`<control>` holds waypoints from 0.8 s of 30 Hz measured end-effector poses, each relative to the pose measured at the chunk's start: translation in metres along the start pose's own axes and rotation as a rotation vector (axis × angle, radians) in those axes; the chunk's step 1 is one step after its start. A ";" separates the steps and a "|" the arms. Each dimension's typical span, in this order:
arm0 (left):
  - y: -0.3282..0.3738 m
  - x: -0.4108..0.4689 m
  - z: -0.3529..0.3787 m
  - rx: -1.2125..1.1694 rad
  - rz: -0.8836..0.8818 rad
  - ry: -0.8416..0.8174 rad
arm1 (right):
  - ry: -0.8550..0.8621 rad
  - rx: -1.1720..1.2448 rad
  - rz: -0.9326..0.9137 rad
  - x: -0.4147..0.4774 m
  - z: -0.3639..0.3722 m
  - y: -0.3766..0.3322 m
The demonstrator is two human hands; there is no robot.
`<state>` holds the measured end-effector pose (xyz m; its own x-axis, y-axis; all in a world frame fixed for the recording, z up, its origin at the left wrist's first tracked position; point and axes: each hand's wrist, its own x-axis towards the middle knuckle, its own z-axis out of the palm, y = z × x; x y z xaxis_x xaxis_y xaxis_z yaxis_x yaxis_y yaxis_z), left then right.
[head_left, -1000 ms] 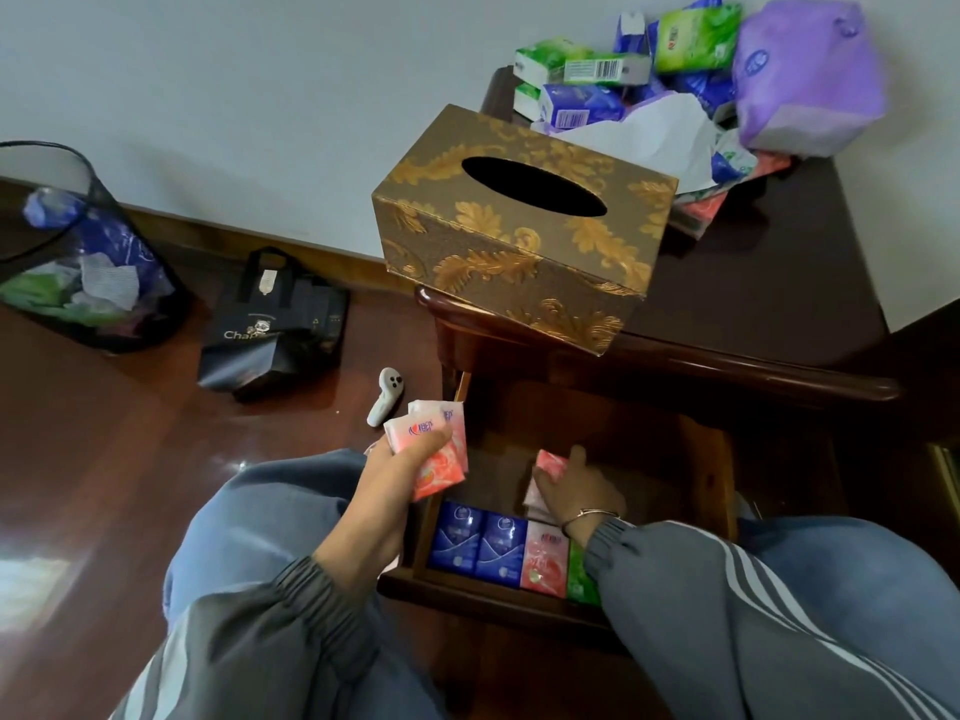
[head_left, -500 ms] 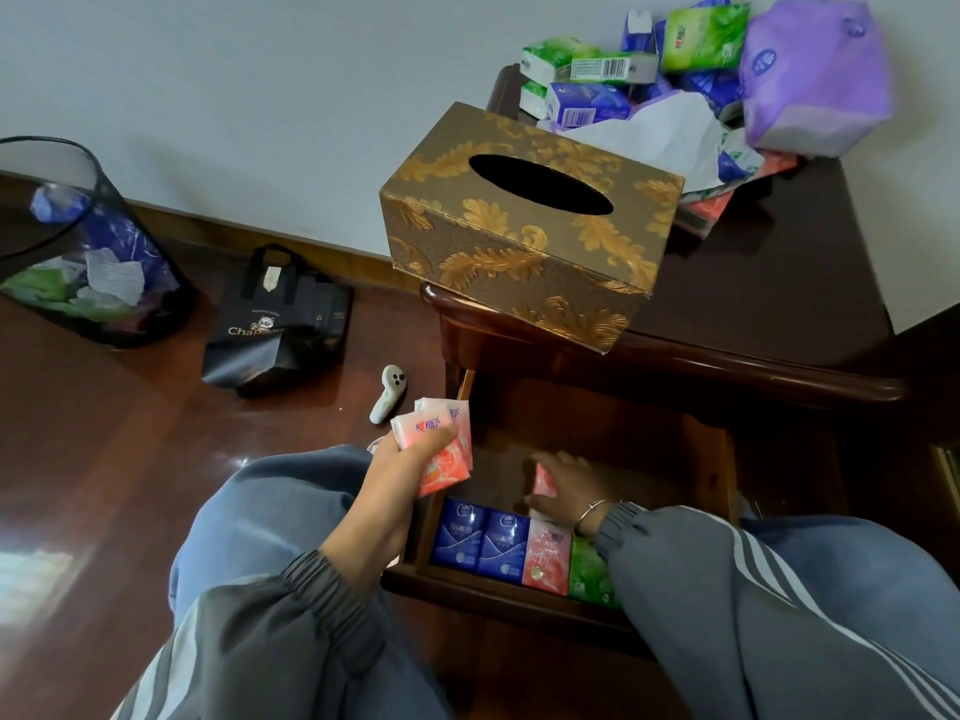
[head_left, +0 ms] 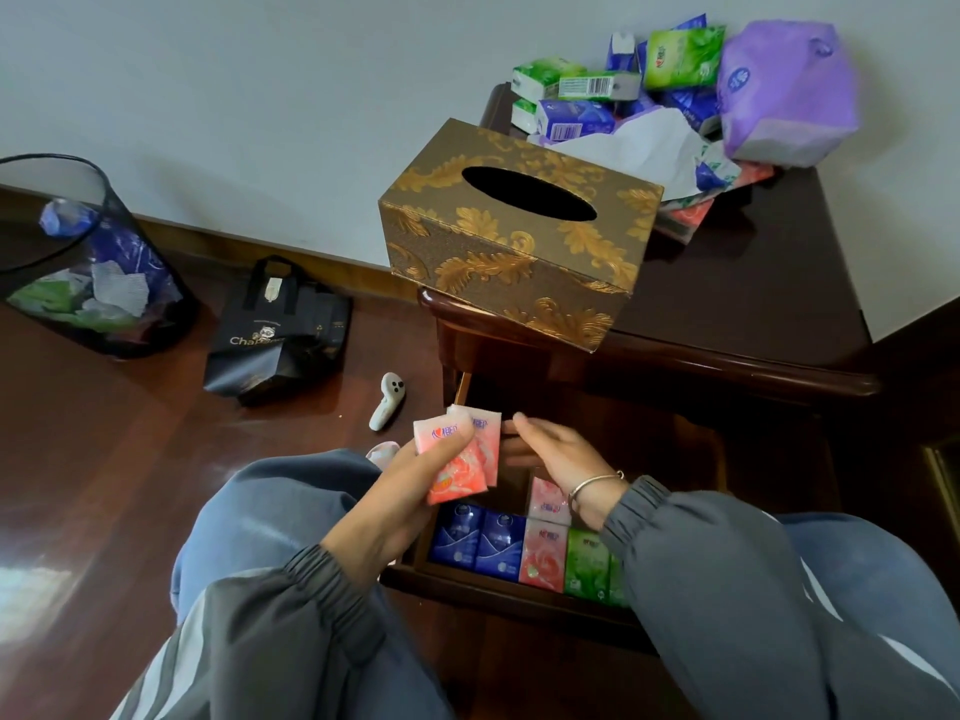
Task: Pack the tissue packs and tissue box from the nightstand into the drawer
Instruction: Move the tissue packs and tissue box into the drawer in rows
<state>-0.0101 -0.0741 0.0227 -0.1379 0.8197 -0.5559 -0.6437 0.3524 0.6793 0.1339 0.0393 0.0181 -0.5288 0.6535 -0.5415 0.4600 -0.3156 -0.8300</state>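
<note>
Pink packs (head_left: 460,454), two, are pinched in the left hand (head_left: 410,480) over the drawer's (head_left: 519,589) left edge; the right hand (head_left: 556,454) hovers open beside them. Best passed singly and stood upright behind the front row (head_left: 519,548). Box (head_left: 519,236) waits at the nightstand's (head_left: 753,304) front edge.

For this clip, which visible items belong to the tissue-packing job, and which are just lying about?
Job items:
- pink packs in the left hand
- packs in the drawer
- right hand, empty
- gold tissue box
- pile of packs on the nightstand

Lying about:
- mesh bin
- black bag
- white controller
</note>
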 end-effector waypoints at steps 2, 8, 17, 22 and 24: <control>-0.002 0.000 0.002 -0.002 0.035 -0.032 | -0.030 -0.013 -0.028 -0.013 0.002 -0.014; -0.004 -0.003 0.004 0.204 0.022 -0.044 | 0.002 -0.119 -0.024 -0.024 0.009 -0.017; -0.004 -0.004 0.006 0.084 0.070 -0.047 | -0.050 0.066 -0.014 -0.023 0.007 -0.007; 0.000 -0.004 0.014 0.047 0.028 0.038 | -0.016 -0.019 -0.109 -0.025 0.013 -0.010; -0.002 0.000 0.016 0.094 0.072 0.082 | -0.025 -0.028 -0.147 -0.026 0.017 -0.011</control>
<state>0.0032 -0.0679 0.0291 -0.2451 0.8059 -0.5389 -0.5574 0.3377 0.7585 0.1309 0.0143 0.0389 -0.6093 0.6741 -0.4176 0.3955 -0.1981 -0.8969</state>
